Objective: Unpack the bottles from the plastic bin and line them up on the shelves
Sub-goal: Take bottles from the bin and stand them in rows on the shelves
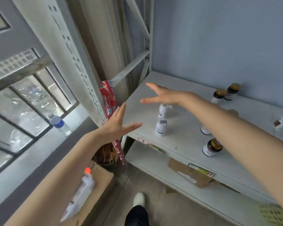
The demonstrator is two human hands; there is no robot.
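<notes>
Since both hands are empty and bottles already stand loose on the shelf (183, 121), the step in hand reads as straightening the row or going back for more; a judgement, not observed.

Left hand (119, 123): fingers straight and spread, holding nothing, poised off the shelf's left front corner.

Right hand (162, 97): flat, fingers extended leftward, holding nothing; its forearm reaches in from the right across the shelf; it sits over the rear white bottle (162, 110), contact cannot be told.

Front white bottle (161, 128) is just in front of the rear one; a pair of gold-lidded jars (219, 95) stands by the back wall; a single jar (212, 147) is near the front edge; another bottle (205, 130) is partly hidden by the forearm. Layout scattered, not a line.

Yellow perforated mesh (274, 215) at lower right may be the plastic bin; too little shows to be sure.

To do it well: keep the forearm high, since it passes close above upright bottles; push with flat fingers low on the body, not at the cap; bring everything to one line parallel to the front edge.
</notes>
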